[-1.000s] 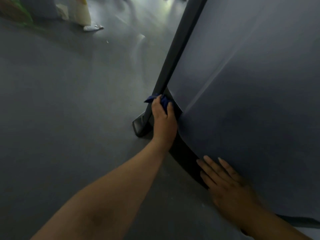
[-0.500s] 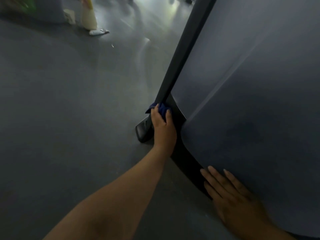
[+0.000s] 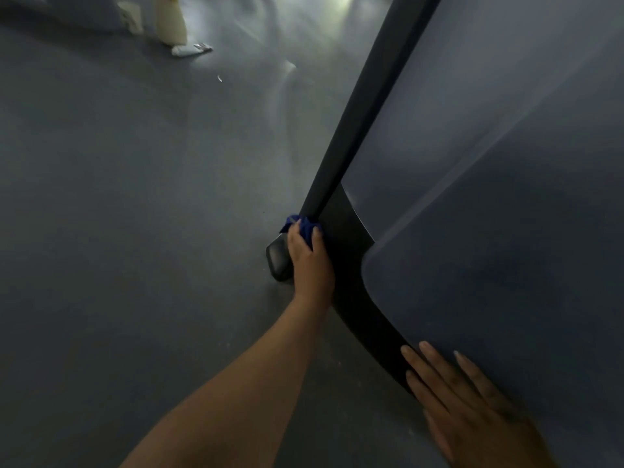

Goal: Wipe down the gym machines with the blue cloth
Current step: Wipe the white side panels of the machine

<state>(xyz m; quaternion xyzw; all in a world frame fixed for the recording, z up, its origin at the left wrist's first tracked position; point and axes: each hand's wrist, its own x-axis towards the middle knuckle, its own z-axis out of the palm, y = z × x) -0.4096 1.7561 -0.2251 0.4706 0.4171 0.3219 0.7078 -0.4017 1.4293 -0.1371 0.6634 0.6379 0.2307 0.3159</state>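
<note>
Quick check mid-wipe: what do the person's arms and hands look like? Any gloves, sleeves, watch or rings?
Both are bare: no gloves on the left hand or right hand. The left forearm shows no sleeve, watch or band up to the frame edge; the right wrist is likewise plain. No rings on the fingers in view.

No text, label, brand, number or sign can be read. The gym machine (image 3: 472, 197) shows only plain dark and grey surfaces, and the pale bottle (image 3: 170, 25) standing far off on the floor (image 3: 135, 231) is too blurred to make out any print.
</note>
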